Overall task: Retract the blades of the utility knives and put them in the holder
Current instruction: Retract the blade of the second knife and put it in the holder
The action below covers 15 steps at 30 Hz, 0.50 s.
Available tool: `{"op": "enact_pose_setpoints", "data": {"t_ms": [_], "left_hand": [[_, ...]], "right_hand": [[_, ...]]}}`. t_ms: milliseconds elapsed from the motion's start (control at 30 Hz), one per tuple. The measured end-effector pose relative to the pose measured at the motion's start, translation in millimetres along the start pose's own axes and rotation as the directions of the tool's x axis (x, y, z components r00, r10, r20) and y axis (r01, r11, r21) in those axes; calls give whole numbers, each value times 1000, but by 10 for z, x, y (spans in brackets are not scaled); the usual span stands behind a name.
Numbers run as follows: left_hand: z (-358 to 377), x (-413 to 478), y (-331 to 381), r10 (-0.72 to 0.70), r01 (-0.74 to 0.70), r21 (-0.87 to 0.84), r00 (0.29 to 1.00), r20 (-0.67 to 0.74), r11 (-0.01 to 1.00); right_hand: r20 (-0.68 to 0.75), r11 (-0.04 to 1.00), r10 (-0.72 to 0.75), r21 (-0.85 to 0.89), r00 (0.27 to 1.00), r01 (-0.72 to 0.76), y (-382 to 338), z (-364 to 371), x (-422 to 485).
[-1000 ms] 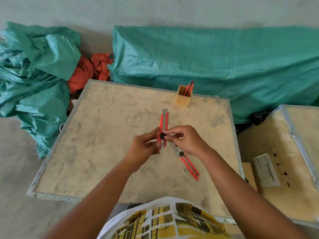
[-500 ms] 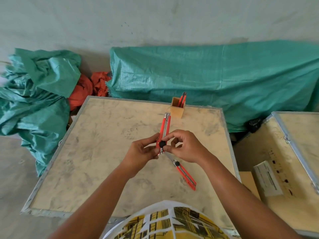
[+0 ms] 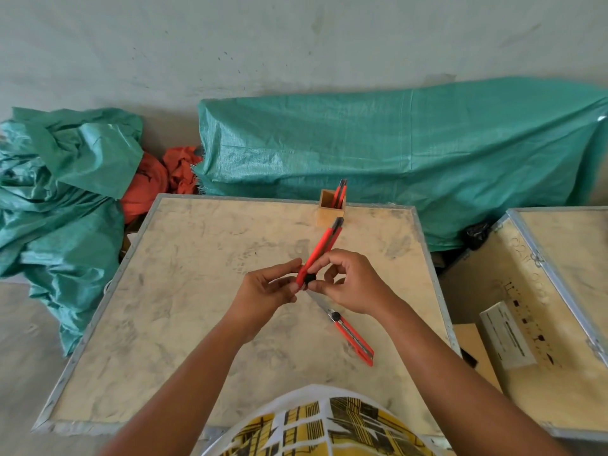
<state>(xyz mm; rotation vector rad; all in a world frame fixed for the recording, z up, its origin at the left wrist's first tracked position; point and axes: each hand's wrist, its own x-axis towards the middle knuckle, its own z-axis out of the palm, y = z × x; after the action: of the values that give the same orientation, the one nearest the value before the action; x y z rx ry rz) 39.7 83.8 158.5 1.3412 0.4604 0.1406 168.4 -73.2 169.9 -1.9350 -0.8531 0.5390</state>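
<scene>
Both hands, left and right, pinch the knife, tip toward one o'clock. It looks light and stiff; best gripped mid-body. The holder stands at twelve.

Head view, down over table

Soft, even daylight with faint shadows, no glare; sharp centre, wide-angle bending toward the edges

Held red utility knife: raised, tilted toward the wooden holder, black knob at its near end. Second red knife: flat, nearer than the holder, blade extended. Holder: upright, containing red knives.
</scene>
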Motion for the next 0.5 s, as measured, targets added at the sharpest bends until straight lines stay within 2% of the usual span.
{"op": "enact_pose_setpoints", "data": {"t_ms": [200, 500], "left_hand": [[3, 37, 14, -12, 12, -8, 1000, 9, 1000], [72, 41, 70, 25, -28, -81, 999, -37, 996]], "right_hand": [[-16, 996, -89, -15, 996, 89, -15, 9, 42], [-51, 993, -113, -27, 992, 112, -78, -46, 86]]}}
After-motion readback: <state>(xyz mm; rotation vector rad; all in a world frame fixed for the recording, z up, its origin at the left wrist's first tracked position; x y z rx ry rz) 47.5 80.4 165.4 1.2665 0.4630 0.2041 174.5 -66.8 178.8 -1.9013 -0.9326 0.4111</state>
